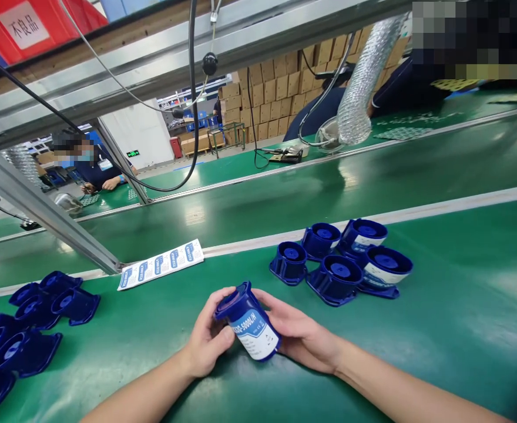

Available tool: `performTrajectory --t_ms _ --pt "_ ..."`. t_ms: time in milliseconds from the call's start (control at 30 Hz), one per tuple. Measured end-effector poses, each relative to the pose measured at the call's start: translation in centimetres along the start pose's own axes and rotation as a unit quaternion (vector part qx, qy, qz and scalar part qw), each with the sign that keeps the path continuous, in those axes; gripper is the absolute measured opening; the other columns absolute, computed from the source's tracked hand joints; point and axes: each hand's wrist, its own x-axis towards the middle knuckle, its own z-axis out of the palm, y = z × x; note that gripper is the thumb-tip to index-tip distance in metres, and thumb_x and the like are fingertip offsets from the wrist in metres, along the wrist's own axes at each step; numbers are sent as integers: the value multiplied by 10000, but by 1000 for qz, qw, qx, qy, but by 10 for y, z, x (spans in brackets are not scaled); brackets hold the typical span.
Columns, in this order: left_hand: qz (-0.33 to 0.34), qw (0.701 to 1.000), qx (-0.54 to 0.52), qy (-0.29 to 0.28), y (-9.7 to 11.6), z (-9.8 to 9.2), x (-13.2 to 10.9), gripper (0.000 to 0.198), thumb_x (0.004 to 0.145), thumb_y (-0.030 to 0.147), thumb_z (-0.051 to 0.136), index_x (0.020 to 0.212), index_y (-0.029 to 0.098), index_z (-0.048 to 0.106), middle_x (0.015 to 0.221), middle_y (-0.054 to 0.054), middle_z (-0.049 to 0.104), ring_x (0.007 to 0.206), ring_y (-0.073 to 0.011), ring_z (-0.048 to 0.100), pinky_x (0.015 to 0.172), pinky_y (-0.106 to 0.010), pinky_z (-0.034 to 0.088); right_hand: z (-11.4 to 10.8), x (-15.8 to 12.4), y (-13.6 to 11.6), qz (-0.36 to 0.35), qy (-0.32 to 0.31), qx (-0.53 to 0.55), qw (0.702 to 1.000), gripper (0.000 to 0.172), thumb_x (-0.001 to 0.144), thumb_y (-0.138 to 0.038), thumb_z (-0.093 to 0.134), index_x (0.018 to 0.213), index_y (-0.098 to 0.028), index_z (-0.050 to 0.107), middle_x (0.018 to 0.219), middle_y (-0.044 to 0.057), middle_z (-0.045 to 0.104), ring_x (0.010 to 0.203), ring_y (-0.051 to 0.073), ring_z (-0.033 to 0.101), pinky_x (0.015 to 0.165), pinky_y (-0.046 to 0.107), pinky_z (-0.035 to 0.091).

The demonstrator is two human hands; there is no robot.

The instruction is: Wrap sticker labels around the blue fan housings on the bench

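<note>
I hold a dark blue plastic cup-shaped part with a white and blue label on its side, just above the green table. My left hand is wrapped round its left side. My right hand cups its right side, fingers pressed against the label. A sheet of the same labels lies flat beyond my hands, to the left.
Several blue parts stand grouped at the right, two with labels on. More unlabelled blue parts are piled at the left edge. A metal frame post slants down at the left. Other people sit across the green conveyor. A foil duct hangs above.
</note>
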Motion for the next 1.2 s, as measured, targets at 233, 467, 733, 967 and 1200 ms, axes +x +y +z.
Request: performTrajectory --t_ms 233,467,733,967,1200 --pt "-19 999 13 39 -5 -4 -1 612 907 583 761 1415 277 610 1283 -95 636 1123 -268 621 972 -377 518 -1 3 5 -39 -9 -76 996 1016 819 -486 916 1657 -322 365 1247 106 760 1140 298 709 1029 451 472" --pt "-51 994 10 100 -6 0 0 531 917 538 751 1329 227 628 1207 -83 649 1066 -252 601 946 -356 491 -2 7 14 -90 0 -183 979 1037 914 -445 861 1705 -272 213 1390 148 694 1198 276 680 1040 450 497" --pt "-78 993 -12 90 -4 -2 4 583 877 564 774 1301 208 590 1118 -68 658 924 -217 594 833 -315 472 -1 9 11 -89 2 -178 980 1087 917 -486 852 1710 -201 165 1264 143 766 1106 255 733 991 414 528" --pt "-100 988 23 116 6 6 4 560 911 583 745 1291 203 585 1165 -85 654 1027 -249 601 911 -344 488 6 7 19 -99 51 -205 972 1127 887 -541 861 1707 -174 180 1215 125 787 1074 250 743 988 406 563" --pt "-96 988 24 116 10 8 4 566 904 575 767 1282 197 583 1174 -86 652 1051 -244 606 953 -356 502 10 6 19 -107 65 -214 969 1111 884 -535 865 1702 -171 206 1201 113 790 1052 245 747 968 398 585"
